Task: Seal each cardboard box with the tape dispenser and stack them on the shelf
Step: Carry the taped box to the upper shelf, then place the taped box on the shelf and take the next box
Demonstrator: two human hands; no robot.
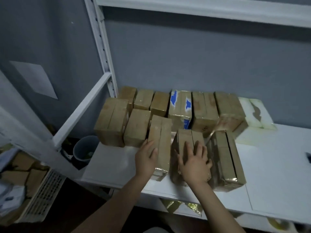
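Left hand [146, 159]: fingers straight, laid flat against the side of a taped cardboard box [162, 132], gripping nothing.
Right hand [195, 163]: fingers spread, pressing on top of the next box [186, 138].
Boxes: both upright near the white shelf [277, 174] front, more boxes [180, 108] behind.

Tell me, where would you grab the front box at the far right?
Probably from above, pinching across its narrow top near the front end. The far-right box stands long and narrow on edge. Its right flank faces bare shelf, leaving room for a grip; its left flank sits close to the neighbour box under the right hand.
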